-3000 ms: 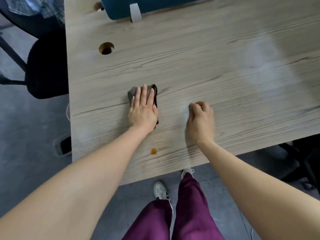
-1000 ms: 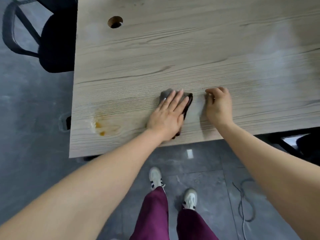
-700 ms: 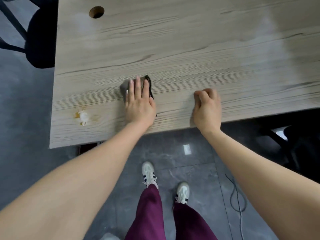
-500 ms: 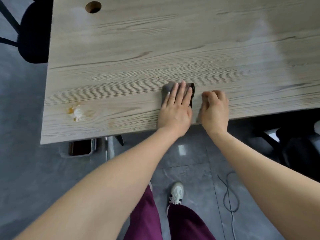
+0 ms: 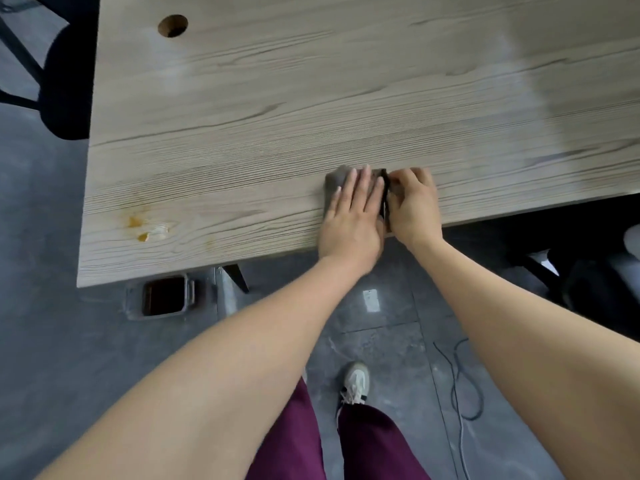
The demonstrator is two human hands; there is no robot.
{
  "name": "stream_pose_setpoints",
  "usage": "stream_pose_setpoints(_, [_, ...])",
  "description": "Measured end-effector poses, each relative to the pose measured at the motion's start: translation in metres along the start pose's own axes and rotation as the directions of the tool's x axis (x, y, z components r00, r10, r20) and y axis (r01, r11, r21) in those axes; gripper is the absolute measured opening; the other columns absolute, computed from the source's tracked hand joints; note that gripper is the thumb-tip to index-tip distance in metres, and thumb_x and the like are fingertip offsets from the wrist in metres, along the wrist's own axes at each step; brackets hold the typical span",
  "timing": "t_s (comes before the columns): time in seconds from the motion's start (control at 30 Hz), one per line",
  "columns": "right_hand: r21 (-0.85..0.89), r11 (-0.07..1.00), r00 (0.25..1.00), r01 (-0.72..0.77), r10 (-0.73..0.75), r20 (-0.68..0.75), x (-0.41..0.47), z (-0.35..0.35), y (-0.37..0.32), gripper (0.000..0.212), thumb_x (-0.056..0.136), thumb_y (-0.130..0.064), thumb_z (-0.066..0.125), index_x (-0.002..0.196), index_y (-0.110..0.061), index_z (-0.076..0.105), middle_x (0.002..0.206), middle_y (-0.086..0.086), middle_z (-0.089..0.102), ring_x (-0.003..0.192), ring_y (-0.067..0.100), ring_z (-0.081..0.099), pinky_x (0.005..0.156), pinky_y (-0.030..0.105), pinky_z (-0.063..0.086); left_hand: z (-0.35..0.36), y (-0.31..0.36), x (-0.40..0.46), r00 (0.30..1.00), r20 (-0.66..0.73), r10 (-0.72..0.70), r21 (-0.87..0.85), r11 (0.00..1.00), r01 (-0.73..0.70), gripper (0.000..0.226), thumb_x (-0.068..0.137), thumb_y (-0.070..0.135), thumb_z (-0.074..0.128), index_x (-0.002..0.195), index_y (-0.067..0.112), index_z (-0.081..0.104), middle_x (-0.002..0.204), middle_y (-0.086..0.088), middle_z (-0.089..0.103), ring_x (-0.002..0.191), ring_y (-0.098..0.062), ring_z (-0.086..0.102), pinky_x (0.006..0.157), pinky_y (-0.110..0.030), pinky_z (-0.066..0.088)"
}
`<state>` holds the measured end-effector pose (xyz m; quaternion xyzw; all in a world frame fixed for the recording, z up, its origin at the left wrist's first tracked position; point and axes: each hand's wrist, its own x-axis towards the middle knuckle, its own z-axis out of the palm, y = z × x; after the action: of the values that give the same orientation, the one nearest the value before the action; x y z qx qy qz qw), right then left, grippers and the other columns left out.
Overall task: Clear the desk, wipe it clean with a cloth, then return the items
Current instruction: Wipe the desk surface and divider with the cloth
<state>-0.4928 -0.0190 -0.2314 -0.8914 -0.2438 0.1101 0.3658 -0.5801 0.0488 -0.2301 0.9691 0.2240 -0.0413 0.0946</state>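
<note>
A small grey cloth [image 5: 333,179] with a dark edge lies near the front edge of the light wooden desk [image 5: 277,98]. My left hand [image 5: 353,213] presses flat on it with straight fingers, so most of the cloth is hidden. My right hand [image 5: 414,206] sits right beside it, its curled fingers and thumb pinching the cloth's dark right edge. An orange-yellow stain [image 5: 145,229] marks the desk near its front left corner.
A round cable hole [image 5: 172,26] is at the desk's back left. A black chair [image 5: 69,81] stands off the left side. Below the desk are a floor box [image 5: 166,299], a loose cable [image 5: 464,386] and dark chair parts [image 5: 606,278] at right.
My left hand has swept the cloth left and back to the right along the front edge. It now meets my right hand, whose fingers have closed in on the cloth's edge.
</note>
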Motion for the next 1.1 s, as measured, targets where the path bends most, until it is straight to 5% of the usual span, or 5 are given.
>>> stream_pose_setpoints(0.1, [0.074, 0.997, 0.999, -0.035, 0.034, 0.020, 0.000, -0.004, 0.000, 0.026, 0.088, 0.004, 0.051, 0.112, -0.003, 0.059, 0.119, 0.008, 0.048, 0.102, 0.013, 0.052, 0.085, 0.013, 0.037, -0.006, -0.037, -0.002, 0.988, 0.046, 0.150, 0.071, 0.986, -0.153, 0.057, 0.101, 0.032, 0.023, 0.151, 0.022, -0.003, 0.158, 0.000, -0.014, 0.144, -0.016, -0.015, 0.116, -0.032, -0.007])
stream_pose_setpoints(0.37, [-0.061, 0.994, 0.996, -0.089, 0.089, -0.002, 0.001, 0.005, -0.010, 0.030, 0.087, 0.006, 0.044, 0.112, -0.005, 0.057, 0.121, 0.009, 0.045, 0.110, 0.026, 0.043, 0.084, 0.024, 0.035, -0.011, -0.107, -0.009, 0.951, -0.098, -0.294, 0.021, 0.954, 0.298, 0.056, 0.098, 0.028, 0.031, 0.151, 0.019, 0.013, 0.159, -0.004, -0.001, 0.146, -0.022, -0.004, 0.117, -0.033, -0.005])
stream_pose_setpoints(0.57, [-0.194, 0.970, 0.984, 0.144, -0.120, 0.130, -0.015, 0.056, -0.062, 0.030, 0.088, -0.001, 0.048, 0.115, -0.008, 0.058, 0.120, 0.010, 0.049, 0.108, 0.031, 0.043, 0.085, 0.036, 0.038, -0.016, -0.130, -0.045, 0.997, 0.041, -0.070, 0.013, 0.997, 0.069, 0.057, 0.101, 0.032, 0.027, 0.151, 0.026, 0.001, 0.158, 0.004, -0.012, 0.144, -0.015, -0.014, 0.117, -0.032, -0.005])
stream_pose_setpoints(0.83, [-0.204, 0.948, 0.946, 0.246, -0.189, 0.264, -0.020, 0.076, -0.083, 0.044, 0.079, 0.011, 0.043, 0.118, -0.008, 0.052, 0.127, 0.009, 0.041, 0.109, 0.030, 0.037, 0.085, 0.035, 0.038, -0.034, -0.189, 0.003, 0.903, -0.018, -0.430, -0.047, 0.902, 0.429, 0.055, 0.100, 0.031, 0.024, 0.152, 0.023, 0.007, 0.159, 0.001, -0.008, 0.145, -0.019, -0.012, 0.118, -0.037, -0.001])
stream_pose_setpoints(1.1, [-0.248, 0.926, 0.932, 0.284, -0.206, 0.299, -0.021, 0.074, -0.086, 0.043, 0.085, 0.003, 0.040, 0.125, -0.009, 0.050, 0.131, 0.011, 0.039, 0.113, 0.033, 0.035, 0.086, 0.036, 0.037, -0.014, -0.155, -0.065, 0.987, 0.000, -0.160, -0.022, 0.987, 0.160, 0.057, 0.100, 0.031, 0.027, 0.151, 0.024, 0.002, 0.158, 0.002, -0.011, 0.144, -0.016, -0.015, 0.117, -0.033, -0.007])
